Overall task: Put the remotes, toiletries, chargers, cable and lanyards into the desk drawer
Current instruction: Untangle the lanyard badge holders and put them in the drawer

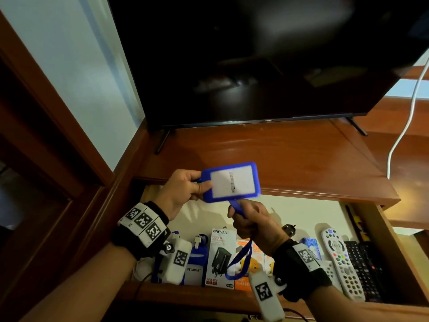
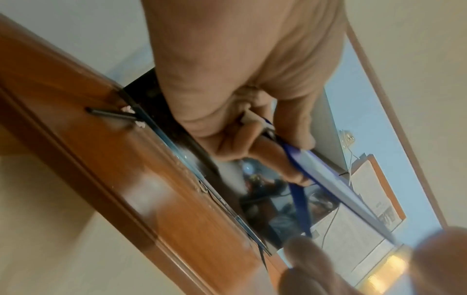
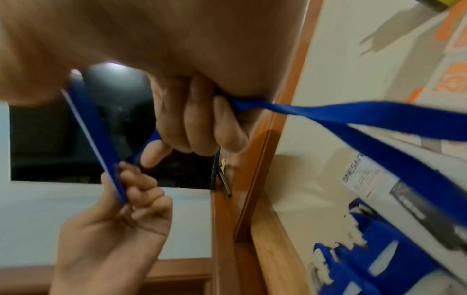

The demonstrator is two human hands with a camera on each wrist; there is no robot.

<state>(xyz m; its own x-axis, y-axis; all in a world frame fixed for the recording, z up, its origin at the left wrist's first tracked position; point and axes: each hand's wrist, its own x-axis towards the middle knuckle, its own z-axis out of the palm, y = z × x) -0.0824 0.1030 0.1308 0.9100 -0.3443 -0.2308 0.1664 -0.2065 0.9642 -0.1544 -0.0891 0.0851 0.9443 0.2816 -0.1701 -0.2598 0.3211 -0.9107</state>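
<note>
A blue badge holder (image 1: 232, 182) with a white card hangs above the open desk drawer (image 1: 304, 211). My left hand (image 1: 197, 185) pinches its left end, thumb on the front. Just below, my right hand (image 1: 236, 213) grips its blue lanyard strap (image 1: 240, 261), which loops down over the drawer. The right wrist view shows the strap (image 3: 353, 117) trailing from my curled fingers (image 3: 202, 127) and the holder (image 3: 96, 135) edge-on. In the drawer lie another blue lanyard badge (image 1: 193, 268), a white charger box (image 1: 220, 256), an orange charger box (image 1: 243, 282), a white remote (image 1: 343, 263) and a black remote (image 1: 364, 268).
A black TV (image 1: 255, 66) stands on the wooden desk top (image 1: 267, 159) behind the drawer. A white cable (image 1: 406, 126) runs down at the right. A black plug (image 1: 289, 230) and a blue packet (image 1: 308, 242) also lie in the drawer. A wooden frame stands on the left.
</note>
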